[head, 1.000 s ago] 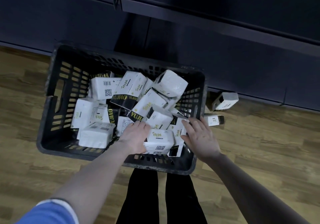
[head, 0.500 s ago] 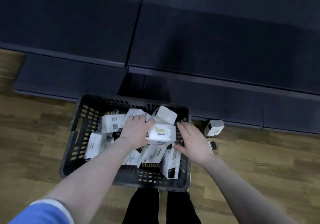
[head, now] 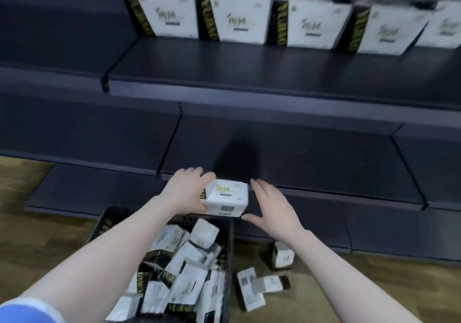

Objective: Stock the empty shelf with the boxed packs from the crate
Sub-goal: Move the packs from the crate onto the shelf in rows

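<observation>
A: Where is the pack right now?

B: The left hand [head: 185, 191] grips a white boxed pack [head: 225, 199] by its left end, fingers curled over the top and thumb underneath. It is held in the air above the far end of the crate [head: 228, 253], level with the front lip of the dark shelf [head: 287, 155].

A: And the other one of the hands?

B: The right hand [head: 273, 209] has its fingers straight and spread, holding nothing. It sits just beside the pack's right end; whether the thumb touches the pack's lower corner I cannot tell.

A: What is left in the crate?

B: A loose jumble of white-and-black packs [head: 189, 268], tilted every way, some with gold lettering on a black side. The crate stands on the wooden floor [head: 30, 235], close to the base of the shelving.

A: Anything outside it?

B: Three packs lie on the floor to the right of the crate: one small pack [head: 283, 255] standing near the shelf base, and two lying packs [head: 259, 286] overlapping nearer the person.

A: And higher up?

B: A row of larger white boxes [head: 282, 18] with black sides stands upright on the upper shelf [head: 249, 73], side by side. The view is somewhat blurred.
</observation>
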The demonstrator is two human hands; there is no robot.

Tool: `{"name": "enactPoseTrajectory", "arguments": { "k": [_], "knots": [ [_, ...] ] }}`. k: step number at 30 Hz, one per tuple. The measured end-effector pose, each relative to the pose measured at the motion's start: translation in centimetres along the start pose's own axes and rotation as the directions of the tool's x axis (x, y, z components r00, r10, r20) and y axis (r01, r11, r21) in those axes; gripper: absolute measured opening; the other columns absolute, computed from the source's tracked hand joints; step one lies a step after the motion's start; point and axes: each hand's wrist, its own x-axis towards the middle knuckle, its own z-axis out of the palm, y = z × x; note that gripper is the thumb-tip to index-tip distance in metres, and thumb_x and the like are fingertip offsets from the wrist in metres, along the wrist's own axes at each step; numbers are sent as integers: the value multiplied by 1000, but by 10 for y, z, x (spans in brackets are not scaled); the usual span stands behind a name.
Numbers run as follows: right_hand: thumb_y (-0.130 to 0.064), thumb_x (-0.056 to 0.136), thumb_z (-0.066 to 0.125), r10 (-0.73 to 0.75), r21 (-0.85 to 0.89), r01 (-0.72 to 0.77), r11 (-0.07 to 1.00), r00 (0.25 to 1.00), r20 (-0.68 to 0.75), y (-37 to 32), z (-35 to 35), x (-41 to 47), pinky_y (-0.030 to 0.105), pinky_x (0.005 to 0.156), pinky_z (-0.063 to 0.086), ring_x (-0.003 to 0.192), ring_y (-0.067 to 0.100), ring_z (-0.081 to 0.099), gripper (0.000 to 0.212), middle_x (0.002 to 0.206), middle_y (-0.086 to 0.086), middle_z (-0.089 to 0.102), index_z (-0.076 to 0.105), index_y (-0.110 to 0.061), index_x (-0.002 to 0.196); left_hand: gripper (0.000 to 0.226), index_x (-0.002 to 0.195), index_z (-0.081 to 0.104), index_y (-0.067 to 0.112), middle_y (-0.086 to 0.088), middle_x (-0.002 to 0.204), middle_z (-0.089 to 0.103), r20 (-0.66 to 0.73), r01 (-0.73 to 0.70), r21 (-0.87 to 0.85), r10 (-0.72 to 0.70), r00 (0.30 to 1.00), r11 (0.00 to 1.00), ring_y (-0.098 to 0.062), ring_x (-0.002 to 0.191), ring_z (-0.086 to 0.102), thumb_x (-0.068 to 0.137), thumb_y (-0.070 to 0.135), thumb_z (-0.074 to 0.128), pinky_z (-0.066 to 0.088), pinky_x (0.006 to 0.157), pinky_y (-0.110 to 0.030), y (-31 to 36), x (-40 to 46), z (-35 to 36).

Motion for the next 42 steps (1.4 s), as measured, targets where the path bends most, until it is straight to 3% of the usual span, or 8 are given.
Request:
{"name": "enactPoseTrajectory", "arguments": {
  "k": [11,24,28,32,35,38,42],
  "knots": [
    [-53,83,60,-139,-38,135,990,985,-101,119,-159,-47,25,114,6,141,20,15,93,156,3,13,7,-15,150,69,126,41,30,5,106,50,-116,82,-11,-83,990,997,-18,99,51,67,54,68,38,81,-29,144,40,-119],
    [-57,77,63,-197,-66,186,980,954,-228,138,-266,-50,25,113,12,140,15,17,98,155,-1,17,10,-19,150,67,120,45,32,12,98,48,-223,-59,-50,46,974,997,-11,90,50,63,52,74,42,73,-28,193,63,-238],
    [-56,77,65,-183,-97,162,982,941,-284,140,-293,-43,24,111,14,138,15,21,97,153,-2,21,12,-18,149,69,121,44,33,12,100,49,-284,-128,-36,113,952,991,-10,90,49,62,52,76,39,71,-26,194,78,-268],
    [-53,74,68,-128,-106,100,989,943,-308,144,-318,-34,30,105,29,129,17,35,93,144,-2,35,21,-19,147,68,118,46,32,12,100,51,-304,-182,-27,165,938,983,-11,92,52,61,52,76,43,70,-28,199,95,-292],
    [-48,71,72,-82,-89,58,994,952,-294,151,-332,-29,31,93,39,117,19,44,81,128,-2,47,34,-24,139,70,121,46,31,11,102,53,-311,-196,8,189,932,981,-11,91,52,62,52,75,46,70,-29,211,108,-304],
    [-42,71,72,-30,-50,17,999,961,-275,164,-342,-28,28,81,38,108,18,47,70,114,-5,48,41,-28,132,72,126,44,32,11,104,52,-319,-177,52,185,930,983,-11,89,49,63,53,74,42,67,-27,225,122,-309],
    [-42,73,70,-13,-81,-12,997,953,-301,190,-356,-26,30,88,39,114,22,46,71,125,1,47,38,-24,134,81,136,39,32,4,125,52,-376,-145,40,149,914,989,-18,109,51,66,55,72,46,83,-31,244,142,-311]
  ]
}}
